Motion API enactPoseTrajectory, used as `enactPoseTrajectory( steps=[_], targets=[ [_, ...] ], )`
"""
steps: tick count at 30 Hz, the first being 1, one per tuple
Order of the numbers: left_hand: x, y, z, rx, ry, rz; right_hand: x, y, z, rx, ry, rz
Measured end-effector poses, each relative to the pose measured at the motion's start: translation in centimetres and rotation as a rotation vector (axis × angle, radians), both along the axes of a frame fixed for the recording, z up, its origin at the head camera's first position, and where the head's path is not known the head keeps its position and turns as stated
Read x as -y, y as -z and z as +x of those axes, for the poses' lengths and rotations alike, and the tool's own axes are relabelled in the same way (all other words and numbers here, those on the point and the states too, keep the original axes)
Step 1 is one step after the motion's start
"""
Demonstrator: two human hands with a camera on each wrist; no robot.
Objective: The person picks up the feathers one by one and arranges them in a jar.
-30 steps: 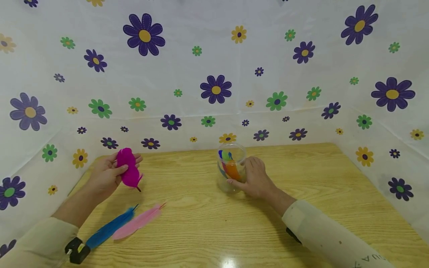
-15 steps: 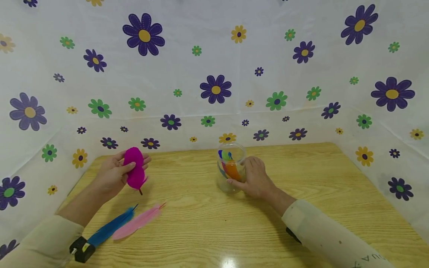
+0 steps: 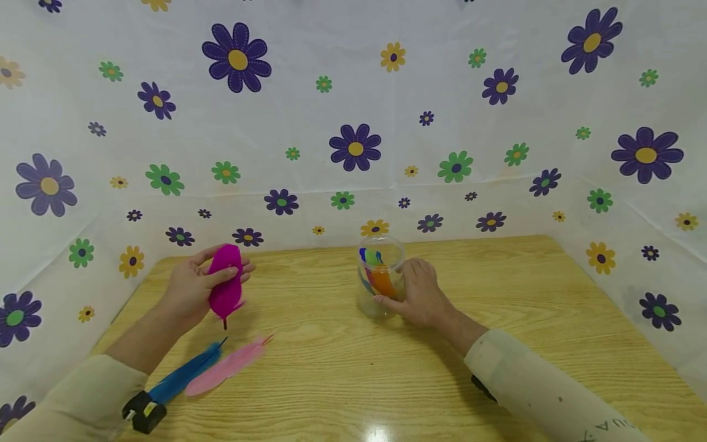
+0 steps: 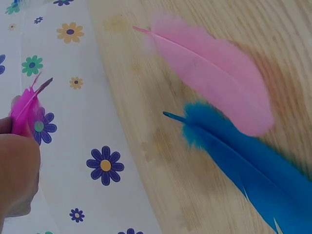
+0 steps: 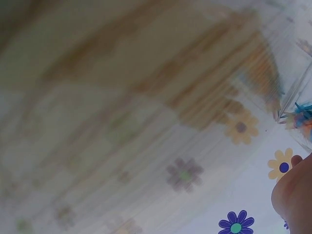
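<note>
A magenta feather (image 3: 225, 294) is pinched between the thumb and fingers of my left hand (image 3: 190, 287), held above the table's left side with its dark quill pointing down. In the left wrist view the same magenta feather (image 4: 27, 113) shows at the left edge. My right hand (image 3: 422, 294) grips the side of a clear jar (image 3: 381, 310) standing on the table. Inside the jar are several coloured feathers, orange, green and blue among them. A blue feather (image 3: 185, 373) and a pink feather (image 3: 229, 367) lie side by side below my left hand, the blue one partly behind the wrist camera.
The wooden table (image 3: 320, 380) has a white flowered cloth (image 3: 309, 110) rising behind it and on both sides. A black wrist camera (image 3: 145, 412) sits at my left cuff, over the blue feather's end.
My left hand has moved a little to the right with the magenta feather, whose quill has swung to point more straight down. The right hand and jar have stayed in place.
</note>
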State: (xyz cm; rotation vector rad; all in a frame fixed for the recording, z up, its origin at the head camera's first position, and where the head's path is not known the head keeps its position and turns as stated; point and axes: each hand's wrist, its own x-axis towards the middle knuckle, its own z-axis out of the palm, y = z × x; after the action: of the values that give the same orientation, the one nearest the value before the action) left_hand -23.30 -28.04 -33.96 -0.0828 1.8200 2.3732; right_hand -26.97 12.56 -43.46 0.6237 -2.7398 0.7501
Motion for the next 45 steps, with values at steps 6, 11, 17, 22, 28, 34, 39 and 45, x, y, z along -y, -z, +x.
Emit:
enactPoseTrajectory(
  steps=[6, 11, 17, 22, 28, 34, 39, 45],
  targets=[
    [-1.2, -0.4, 0.1, -0.002, -0.018, -0.106, 0.0, -0.2, 0.1, 0.005, 0.006, 0.003],
    [-2.3, -0.5, 0.0, -0.022, -0.03, -0.165, 0.0, -0.2, 0.1, 0.009, 0.006, -0.001],
    [-4.0, -0.8, -0.3, -0.044, -0.014, -0.172, 0.0, -0.1, 0.1, -0.002, 0.003, -0.005],
    [-5.7, -1.3, -0.4, -0.046, 0.039, -0.146, 0.0, 0.0, 0.1, -0.007, -0.001, -0.009],
    [-7.5, -2.0, -0.5, -0.028, 0.071, -0.091, 0.0, 0.0, 0.0, -0.01, -0.003, -0.006],
    [-8.8, -2.0, -0.7, -0.037, 0.087, -0.106, 0.1, -0.1, 0.1, -0.008, -0.003, -0.003],
    [-9.6, -2.0, -0.9, -0.064, 0.094, -0.126, 0.1, 0.0, 0.1, -0.003, -0.002, 0.002],
    [-11.5, -2.9, -1.3, -0.067, 0.101, -0.118, 0.0, 0.0, 0.1, -0.016, -0.001, 0.0]
  ],
)
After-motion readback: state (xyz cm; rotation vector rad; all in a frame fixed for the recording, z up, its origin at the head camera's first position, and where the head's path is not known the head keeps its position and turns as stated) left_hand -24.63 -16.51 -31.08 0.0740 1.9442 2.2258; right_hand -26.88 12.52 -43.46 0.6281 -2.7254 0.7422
